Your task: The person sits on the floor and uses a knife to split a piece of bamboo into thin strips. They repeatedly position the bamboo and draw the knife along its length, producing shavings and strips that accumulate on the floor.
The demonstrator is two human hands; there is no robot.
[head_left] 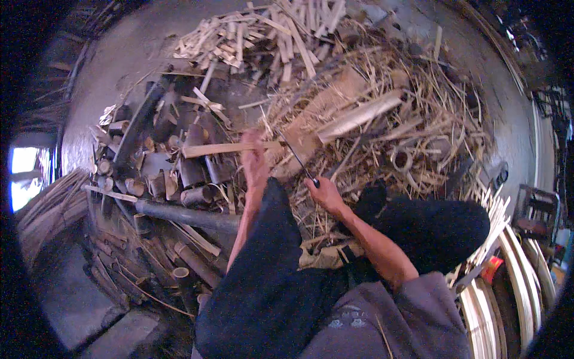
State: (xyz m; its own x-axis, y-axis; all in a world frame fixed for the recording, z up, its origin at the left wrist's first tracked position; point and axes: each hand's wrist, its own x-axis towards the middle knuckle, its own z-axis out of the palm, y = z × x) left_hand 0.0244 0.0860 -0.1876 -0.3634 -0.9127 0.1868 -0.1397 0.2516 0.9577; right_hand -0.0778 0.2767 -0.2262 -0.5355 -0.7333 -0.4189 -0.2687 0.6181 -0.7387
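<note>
My left hand (255, 161) is closed around a flat split strip of bamboo (212, 149), its fingers a little blurred. The strip lies roughly level, with its longer part reaching out left of the hand and its other end near the blade. In my right hand (326, 195) is the dark handle of a knife (294, 154). Its thin blade slants up and to the left, and its tip is near the strip's right end. Whether blade and strip touch, I cannot tell. Under and beyond the blade lies a light brown wooden block (329, 102), partly hidden by shavings.
A heap of split bamboo pieces (239, 39) lies at the far side. Shavings (430, 137) spread to the right around a pale split length (362, 116). Cut bamboo tubes (194, 158) crowd the left. Long pale strips (481, 317) stand at the lower right, beside my dark-trousered knee.
</note>
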